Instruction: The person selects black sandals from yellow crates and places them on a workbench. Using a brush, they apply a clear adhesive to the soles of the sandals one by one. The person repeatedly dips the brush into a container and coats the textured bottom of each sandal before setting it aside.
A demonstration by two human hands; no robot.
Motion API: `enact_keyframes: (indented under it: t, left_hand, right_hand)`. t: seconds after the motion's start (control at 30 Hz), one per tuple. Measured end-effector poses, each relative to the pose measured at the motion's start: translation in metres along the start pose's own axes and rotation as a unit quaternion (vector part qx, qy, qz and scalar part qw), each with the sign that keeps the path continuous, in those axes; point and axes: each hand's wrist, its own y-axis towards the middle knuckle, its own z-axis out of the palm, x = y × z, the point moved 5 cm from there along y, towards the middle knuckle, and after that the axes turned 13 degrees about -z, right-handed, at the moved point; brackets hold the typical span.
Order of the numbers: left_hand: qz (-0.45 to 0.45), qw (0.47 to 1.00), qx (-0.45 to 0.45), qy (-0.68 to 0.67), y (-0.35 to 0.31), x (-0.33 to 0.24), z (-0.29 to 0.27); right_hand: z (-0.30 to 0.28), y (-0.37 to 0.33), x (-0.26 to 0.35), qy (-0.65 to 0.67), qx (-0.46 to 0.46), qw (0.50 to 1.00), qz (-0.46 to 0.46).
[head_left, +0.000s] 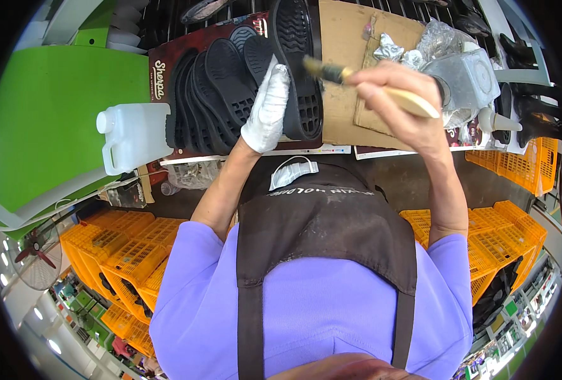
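Observation:
A long black shoe sole lies upright in front of me, its treaded and gridded face showing. My left hand, in a white glove, is closed along the sole's left edge; its fingertips are partly hidden. In my right hand, bare, is a paintbrush with a pale wooden handle, its dark bristles pointing left just over the sole's right side. Whether the bristles touch the sole I cannot tell. Several more black soles lean in a row left of my gloved hand.
A white plastic jug stands at the left by a green panel. Brown cardboard covers the bench to the right, with a clear container, crumpled plastic and a nozzle bottle. Orange crates stand behind me.

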Motion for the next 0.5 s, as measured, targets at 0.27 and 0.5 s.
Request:
enact_keyframes:
  t: [0.27, 0.5]
  left_hand:
    - [0.08, 0.987, -0.064, 0.126, 0.002, -0.014, -0.004]
    - [0.184, 0.967, -0.048, 0.168, -0.011, -0.042, 0.02]
  right_hand:
    - [0.001, 0.005, 0.003, 0.065, 0.042, 0.997, -0.019]
    - [-0.029, -0.007, -0.009, 0.209, -0.134, 0.963, 0.103]
